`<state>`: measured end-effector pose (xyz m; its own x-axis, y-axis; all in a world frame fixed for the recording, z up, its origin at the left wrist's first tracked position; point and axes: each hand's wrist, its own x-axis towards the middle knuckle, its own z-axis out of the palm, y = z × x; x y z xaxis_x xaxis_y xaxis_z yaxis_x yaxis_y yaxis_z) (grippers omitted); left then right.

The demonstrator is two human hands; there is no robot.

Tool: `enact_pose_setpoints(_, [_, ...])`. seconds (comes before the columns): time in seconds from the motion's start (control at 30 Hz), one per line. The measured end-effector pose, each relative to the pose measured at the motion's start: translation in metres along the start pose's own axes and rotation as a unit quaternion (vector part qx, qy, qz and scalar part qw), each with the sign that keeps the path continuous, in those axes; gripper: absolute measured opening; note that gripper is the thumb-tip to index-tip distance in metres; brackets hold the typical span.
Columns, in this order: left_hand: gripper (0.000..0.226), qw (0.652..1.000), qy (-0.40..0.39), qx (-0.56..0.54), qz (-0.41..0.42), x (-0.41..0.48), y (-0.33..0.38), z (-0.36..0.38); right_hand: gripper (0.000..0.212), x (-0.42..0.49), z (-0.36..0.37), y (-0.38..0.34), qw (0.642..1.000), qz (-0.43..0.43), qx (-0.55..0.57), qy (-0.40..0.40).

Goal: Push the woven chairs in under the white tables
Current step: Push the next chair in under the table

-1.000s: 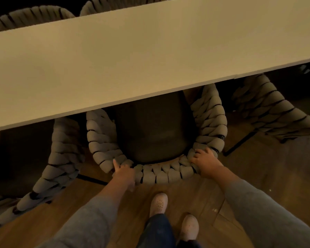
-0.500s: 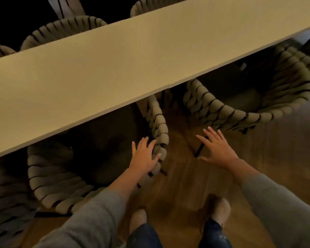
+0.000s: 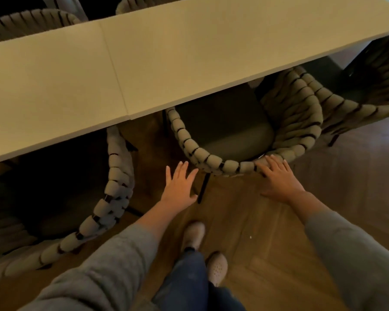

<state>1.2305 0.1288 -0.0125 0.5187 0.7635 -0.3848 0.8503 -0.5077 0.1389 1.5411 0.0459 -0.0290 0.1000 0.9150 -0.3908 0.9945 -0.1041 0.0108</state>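
- The grey woven chair (image 3: 211, 159), made of thick puffy bands with a dark seat pad, stands in the middle, just in front of the person.
- The front of its seat sits under the edge of the long white desk (image 3: 189, 52). Its round back sticks out toward the person.
- The right hand (image 3: 279, 178) lies flat on the back rim of this chair. Its fingers (image 3: 272, 163) are straight and spread, and they hold nothing.
- The left hand (image 3: 180, 185) is in the air just beside the left end of the rim. Its fingers (image 3: 182, 170) are straight and spread too, with nothing in them. I cannot tell if they touch the chair.
- A thin black chair leg (image 3: 203, 187) shows between the two hands.
- A second woven chair (image 3: 115, 187) stands to the left, partly under the desk.
- A third woven chair (image 3: 346, 104) stands to the right, very close to the middle one.
- Two more chair backs (image 3: 32, 21) peek out on the far side of the desk.
- The desk top has a thin line (image 3: 112, 63) across it where two parts meet.
- Below are the brown wooden floor (image 3: 267, 221), grey sleeves (image 3: 99, 265) and pale shoes (image 3: 194, 234).
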Motion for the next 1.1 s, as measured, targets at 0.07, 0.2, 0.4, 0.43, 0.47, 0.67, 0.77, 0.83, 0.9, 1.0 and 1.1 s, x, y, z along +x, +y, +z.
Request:
enact_pose_setpoints(0.07, [0.087, 1.000, -0.005, 0.004, 0.011, 0.023, 0.024, -0.005, 0.086, 0.014, -0.003, 0.032, 1.000, 0.000, 0.003, -0.024])
enact_pose_setpoints(0.2, [0.091, 0.998, -0.027, 0.025, 0.054, 0.073, 0.065, -0.006, 0.075, 0.046, -0.012, 0.088, 0.996, 0.008, -0.033, -0.079])
enact_pose_setpoints(0.4, [0.081, 0.980, -0.138, 0.108, 0.093, 0.135, 0.117, -0.001, 0.061, 0.086, -0.033, 0.154, 0.984, -0.029, -0.118, -0.127])
enact_pose_setpoints(0.43, [0.077, 0.978, -0.148, 0.112, 0.092, 0.139, 0.123, 0.001, 0.057, 0.091, -0.033, 0.163, 0.982, -0.032, -0.128, -0.135])
enact_pose_setpoints(0.47, [0.073, 0.978, -0.152, 0.112, 0.086, 0.144, 0.127, 0.001, 0.054, 0.098, -0.034, 0.172, 0.979, -0.028, -0.139, -0.146])
enact_pose_setpoints(0.67, [0.057, 0.976, -0.172, 0.131, 0.006, 0.161, 0.141, -0.001, 0.046, 0.140, -0.030, 0.205, 0.960, -0.083, -0.204, -0.172])
enact_pose_setpoints(0.77, [0.052, 0.977, -0.155, 0.145, -0.026, 0.161, 0.148, -0.002, 0.043, 0.147, -0.019, 0.215, 0.963, -0.129, -0.195, -0.135])
enact_pose_setpoints(0.83, [0.051, 0.974, -0.157, 0.155, -0.050, 0.156, 0.154, -0.003, 0.038, 0.145, -0.018, 0.216, 0.964, -0.147, -0.183, -0.126])
enact_pose_setpoints(0.9, [0.047, 0.971, -0.161, 0.157, -0.076, 0.148, 0.161, -0.003, 0.036, 0.138, -0.018, 0.213, 0.961, -0.161, -0.180, -0.132])
enact_pose_setpoints(1.0, [0.045, 0.969, -0.169, 0.150, -0.097, 0.132, 0.173, 0.001, 0.033, 0.123, -0.013, 0.213, 0.953, -0.192, -0.198, -0.128])
enact_pose_setpoints(1.1, [0.047, 0.969, -0.176, 0.136, -0.108, 0.110, 0.183, 0.011, 0.032, 0.107, -0.006, 0.216, 0.945, -0.227, -0.195, -0.129])
